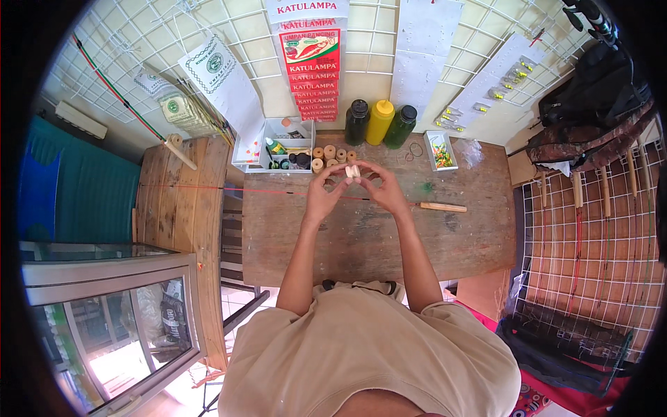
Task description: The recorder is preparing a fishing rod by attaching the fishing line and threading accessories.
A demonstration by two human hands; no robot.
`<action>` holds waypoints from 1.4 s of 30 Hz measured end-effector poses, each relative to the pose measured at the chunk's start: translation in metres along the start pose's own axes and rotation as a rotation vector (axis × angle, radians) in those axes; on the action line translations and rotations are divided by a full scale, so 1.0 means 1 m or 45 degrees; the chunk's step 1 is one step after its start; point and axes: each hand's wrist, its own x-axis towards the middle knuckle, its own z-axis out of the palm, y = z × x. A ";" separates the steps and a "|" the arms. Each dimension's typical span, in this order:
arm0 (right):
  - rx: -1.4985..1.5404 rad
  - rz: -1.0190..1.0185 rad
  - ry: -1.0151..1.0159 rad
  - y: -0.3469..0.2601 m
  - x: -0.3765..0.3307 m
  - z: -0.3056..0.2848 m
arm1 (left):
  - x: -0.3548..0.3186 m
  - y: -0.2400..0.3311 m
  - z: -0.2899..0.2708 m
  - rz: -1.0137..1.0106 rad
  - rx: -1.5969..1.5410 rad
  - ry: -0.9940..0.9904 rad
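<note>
My left hand [323,197] and my right hand [386,192] are raised over the far half of the wooden table. Between their fingertips they hold a small pale wooden spool [353,171], gripped from both sides. Just behind my left fingers stand several similar wooden spools [319,165]. A thin red fishing rod [278,191] lies across the table beneath my hands, its wooden handle [445,207] to the right of my right hand.
A white divided box [256,169] with small bottles stands at the back left. Black, yellow [379,124] and green bottles line the wall. A small white box [440,152] of colourful bits sits back right. A glass-fronted case [111,333] is at the left.
</note>
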 end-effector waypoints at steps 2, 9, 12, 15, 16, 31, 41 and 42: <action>-0.033 0.017 0.020 0.003 0.002 -0.003 | 0.001 0.005 0.000 -0.052 0.035 0.019; -0.134 0.034 0.192 0.010 0.004 -0.003 | 0.005 0.006 -0.008 -0.014 0.099 0.017; -0.137 0.006 0.185 0.014 0.005 -0.006 | 0.009 0.009 -0.009 0.028 0.154 0.085; -0.160 -0.029 0.198 0.018 0.004 -0.007 | 0.016 0.001 -0.013 0.039 0.113 0.177; -0.158 -0.030 0.201 0.022 0.004 -0.009 | 0.019 -0.002 -0.014 0.033 0.134 0.222; -0.415 -0.014 0.220 0.026 -0.005 -0.014 | 0.019 -0.021 -0.019 0.072 0.243 0.312; -0.359 -0.019 0.144 0.040 -0.014 -0.018 | 0.018 -0.034 -0.022 0.093 0.251 0.425; -0.357 -0.074 0.162 0.040 -0.015 -0.017 | 0.018 -0.035 -0.023 0.094 0.250 0.425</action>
